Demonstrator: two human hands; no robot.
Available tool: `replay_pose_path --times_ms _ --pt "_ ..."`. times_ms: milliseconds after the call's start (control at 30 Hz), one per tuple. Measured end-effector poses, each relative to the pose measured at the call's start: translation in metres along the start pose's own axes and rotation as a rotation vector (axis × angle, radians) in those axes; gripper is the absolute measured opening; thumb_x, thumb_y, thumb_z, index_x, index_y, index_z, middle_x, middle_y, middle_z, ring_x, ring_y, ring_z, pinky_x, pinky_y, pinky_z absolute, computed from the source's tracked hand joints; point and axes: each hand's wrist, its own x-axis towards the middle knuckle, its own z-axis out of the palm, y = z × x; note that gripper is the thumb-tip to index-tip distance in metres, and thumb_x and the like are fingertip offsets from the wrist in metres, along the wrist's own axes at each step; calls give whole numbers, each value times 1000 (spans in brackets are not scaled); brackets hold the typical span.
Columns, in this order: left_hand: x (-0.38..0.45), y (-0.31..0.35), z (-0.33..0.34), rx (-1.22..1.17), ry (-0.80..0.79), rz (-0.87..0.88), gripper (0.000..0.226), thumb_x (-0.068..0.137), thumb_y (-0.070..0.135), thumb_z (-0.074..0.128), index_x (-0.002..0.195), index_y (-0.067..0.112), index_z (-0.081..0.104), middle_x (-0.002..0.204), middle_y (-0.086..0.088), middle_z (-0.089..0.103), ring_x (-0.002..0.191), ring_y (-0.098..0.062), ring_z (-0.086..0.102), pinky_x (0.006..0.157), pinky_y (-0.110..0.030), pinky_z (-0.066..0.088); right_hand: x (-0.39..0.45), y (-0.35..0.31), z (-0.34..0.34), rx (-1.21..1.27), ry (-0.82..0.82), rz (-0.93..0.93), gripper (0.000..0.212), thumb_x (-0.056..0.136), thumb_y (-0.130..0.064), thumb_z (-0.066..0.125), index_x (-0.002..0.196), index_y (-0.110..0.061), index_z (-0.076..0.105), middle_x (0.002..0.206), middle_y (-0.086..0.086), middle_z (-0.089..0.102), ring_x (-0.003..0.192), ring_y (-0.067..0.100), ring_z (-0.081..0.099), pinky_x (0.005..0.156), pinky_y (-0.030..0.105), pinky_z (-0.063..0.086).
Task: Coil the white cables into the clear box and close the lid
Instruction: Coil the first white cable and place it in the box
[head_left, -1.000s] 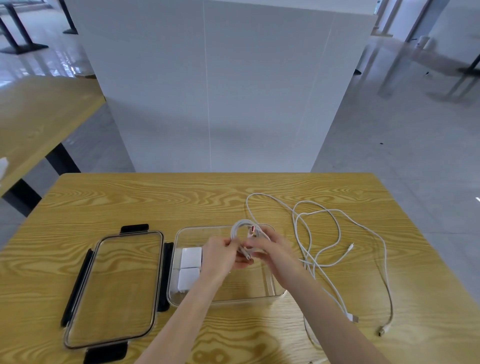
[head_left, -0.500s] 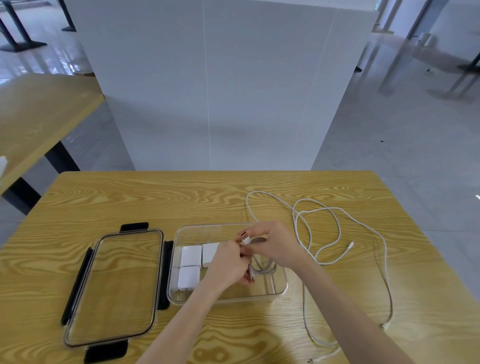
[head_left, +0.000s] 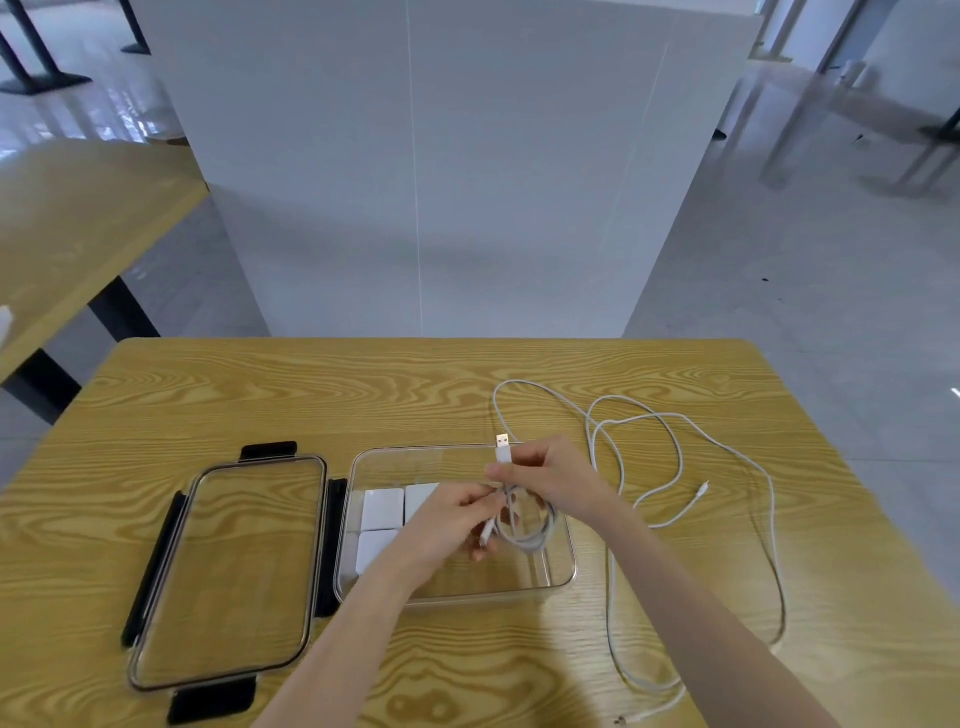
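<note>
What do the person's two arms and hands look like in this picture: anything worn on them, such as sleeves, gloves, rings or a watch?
Both forearms are bare as far as the frame shows, with no sleeve in view. The left hand and the right hand wear no gloves. No watch, bracelet or ring can be seen on either wrist or on the fingers that show.

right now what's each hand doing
Left hand: pinching the coiled white cable over the clear box.
Right hand: gripping the same cable below its USB plug.
</note>
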Motion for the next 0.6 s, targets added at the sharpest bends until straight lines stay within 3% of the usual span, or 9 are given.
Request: replay_pose_path --times_ms 100,200,267,367,433,500,600 --pt "2 -4 -4 -90 -24 -2 21 92 17 52 81 8 68 69 -5 55 54 -10 45 48 -19 36 3 5 -3 -47 28 39 32 78 -32 71 53 -16 62 50 -2 44 53 21 35 50 27 26" --pt "7 -9 -3 88 115 34 14 79 22 67 78 8 70 65 -3 50 57 -13 39 54 -25 32 5 8 1 -138 -3 52 44 79 -41 68 60 -3 57 56 0 38 52 14 34 51 26 26" --pt "11 -13 -2 231 220 61 21 73 27 69 81 8 72 57 2 49 54 -12 42 58 -25 33 5 6 5 -154 -40 83 44 78 -45 67 64 -4 61 58 0 47 52 10 40 51 23 32" --pt "14 -14 -3 384 226 131 11 81 19 65 86 21 74 49 13 52 44 1 45 48 -10 31 4 6 5 -130 -87 95 21 80 -38 66 83 -18 74 70 -4 65 62 6 56 59 17 44" --pt "18 -16 -8 448 233 162 12 81 18 65 86 21 75 45 11 47 41 0 41 45 -12 31 4 10 3 -28 -61 163 15 84 -30 64 90 -19 71 77 -4 68 69 6 62 65 17 50" --pt "21 -18 -13 485 246 149 10 81 20 66 81 15 75 46 9 41 40 -4 35 44 -14 28 6 16 1 77 -23 259 15 87 -25 62 95 -14 69 86 2 70 77 10 66 73 26 54" --pt "31 -22 -17 516 236 134 12 81 21 67 72 14 71 48 7 39 44 -5 32 44 -15 28 9 23 0 75 -42 321 16 89 -22 59 97 -11 67 90 5 69 79 13 68 71 27 57"
